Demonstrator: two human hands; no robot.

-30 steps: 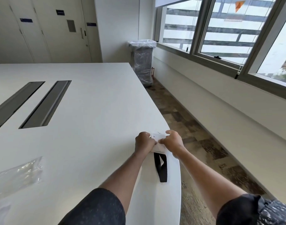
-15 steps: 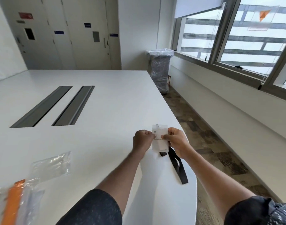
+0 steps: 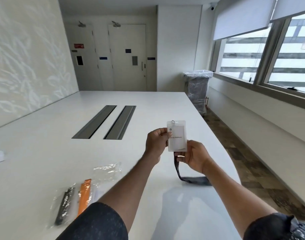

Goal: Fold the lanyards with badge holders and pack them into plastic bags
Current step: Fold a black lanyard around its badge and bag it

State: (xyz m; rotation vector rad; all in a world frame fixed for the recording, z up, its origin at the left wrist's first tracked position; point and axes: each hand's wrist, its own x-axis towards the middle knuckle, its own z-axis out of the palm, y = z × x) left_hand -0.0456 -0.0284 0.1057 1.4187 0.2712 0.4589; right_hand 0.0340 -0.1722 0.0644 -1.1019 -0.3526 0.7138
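While both hands were up over the white worktop [image 3: 44, 153], the badge holder [image 3: 177, 135] sat upright between them, clear of the surface. Left hand [image 3: 157, 142] was pinching its left edge, right hand [image 3: 194, 157] was closed around the bottom corner and the top of the black lanyard [image 3: 191, 179], which drooped down in a loop below, bit blurry there. Off to the left on the worktop lay an empty clear plastic bag [image 3: 107, 170], and just nearer than that, two packed bags side by side, one with an orange lanyard [image 3: 84, 196], one with a black one [image 3: 64, 205].
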